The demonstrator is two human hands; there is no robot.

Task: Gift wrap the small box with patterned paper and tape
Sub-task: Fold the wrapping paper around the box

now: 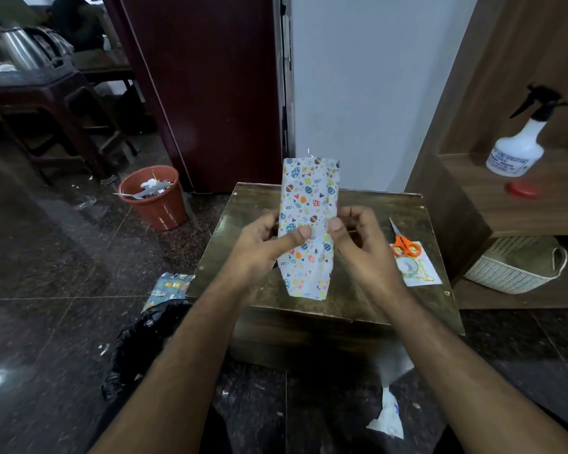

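The patterned paper (309,204), white with coloured eggs and hearts, is wrapped into a long upright tube, and the box inside it is hidden. I hold it above the small dark table (253,198). My left hand (266,240) grips its left side, thumb pressed across the front. My right hand (358,237) pinches the right edge with thumb and curled fingers. Both ends of the paper stand open past my hands. A tape roll (407,267) lies on a white card at the table's right, beside orange scissors (404,244).
A red bin (158,204) with scraps stands on the floor to the left. A black plastic bag (141,342) and a blue paper scrap (169,286) lie by the table. At right, a wooden shelf holds a spray bottle (522,142) and a white basket (512,273).
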